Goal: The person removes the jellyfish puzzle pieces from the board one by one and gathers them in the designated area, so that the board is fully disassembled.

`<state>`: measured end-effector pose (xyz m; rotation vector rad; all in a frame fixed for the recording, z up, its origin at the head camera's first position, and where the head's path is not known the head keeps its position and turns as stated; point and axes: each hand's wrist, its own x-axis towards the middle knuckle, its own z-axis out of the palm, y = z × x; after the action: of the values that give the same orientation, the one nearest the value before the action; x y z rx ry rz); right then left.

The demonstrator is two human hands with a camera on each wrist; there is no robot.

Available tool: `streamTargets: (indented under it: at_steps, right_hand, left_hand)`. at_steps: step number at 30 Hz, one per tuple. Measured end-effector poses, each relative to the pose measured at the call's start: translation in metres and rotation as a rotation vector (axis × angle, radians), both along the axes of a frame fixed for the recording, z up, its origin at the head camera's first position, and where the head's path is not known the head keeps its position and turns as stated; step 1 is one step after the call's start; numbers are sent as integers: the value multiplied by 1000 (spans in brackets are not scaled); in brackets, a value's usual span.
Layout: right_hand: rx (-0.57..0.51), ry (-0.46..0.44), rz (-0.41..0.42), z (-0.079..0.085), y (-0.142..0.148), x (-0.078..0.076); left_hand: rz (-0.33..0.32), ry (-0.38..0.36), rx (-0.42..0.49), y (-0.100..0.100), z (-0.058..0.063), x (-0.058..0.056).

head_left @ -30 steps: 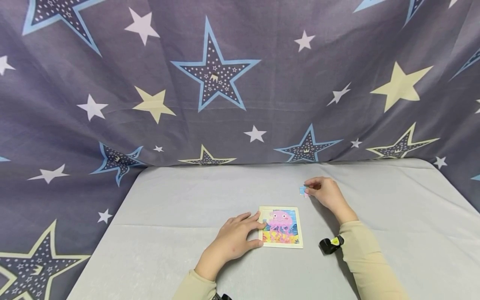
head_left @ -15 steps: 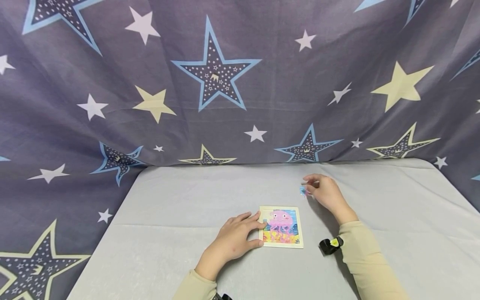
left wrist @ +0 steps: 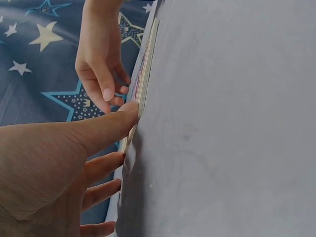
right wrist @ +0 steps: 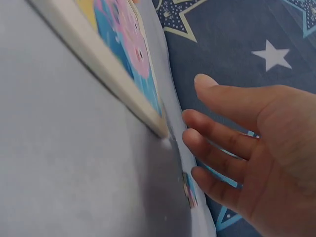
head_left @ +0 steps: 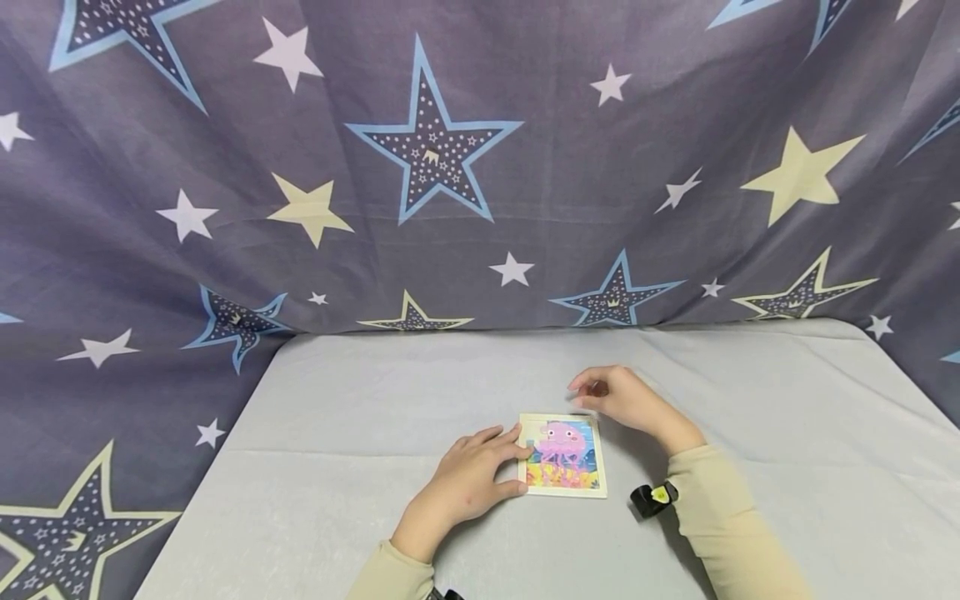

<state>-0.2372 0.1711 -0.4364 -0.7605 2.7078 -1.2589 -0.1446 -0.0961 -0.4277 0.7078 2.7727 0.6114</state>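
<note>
The right hand [head_left: 626,400] has just come away from where its fingertips were at the loose puzzle piece, and it now hangs just off the puzzle frame [head_left: 566,492], at about one o'clock from the frame's middle as the person sits. Its fingers are loosely bent, thumb apart from the rest, and from the right wrist view I see nothing held in them. The puzzle piece [right wrist: 189,191] lies on the table [head_left: 360,400], near the frame's corner and just past the fingers; from the head view the hand seems to hide it.

The left hand [head_left: 472,475] hasn't shifted: at about eight o'clock, its fingers spread and straight rather than clenched, it touches the frame's left side, thumb by the lower corner. The frame lies flat in front of the person, the pink jellyfish picture [head_left: 564,442] inside it. At about ten o'clock in that picture a pale bare patch [head_left: 532,430] shows.

To my eye, the change closes no gap: the piece is out on the table, the right hand free of it, so the picture looks nearly complete but unfinished, with the frame kept steady.
</note>
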Motion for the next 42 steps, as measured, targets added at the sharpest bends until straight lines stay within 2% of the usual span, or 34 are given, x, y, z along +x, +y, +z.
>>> streamTargets:
  at_steps: [6,13,32,42]
  right_hand:
    - [6,-37,100,-1,-11,4]
    - [34,-38,195,-4,-20,7]
    - [192,56,188,-2,-28,16]
    - [158,36,228,-2,-29,18]
  left_hand:
    - [0,7,-5,-1,-1,1]
    - [3,7,-6,-1,-3,1]
    - [4,5,-5,0,-5,-1]
    - [2,5,-10,-1,-5,-1]
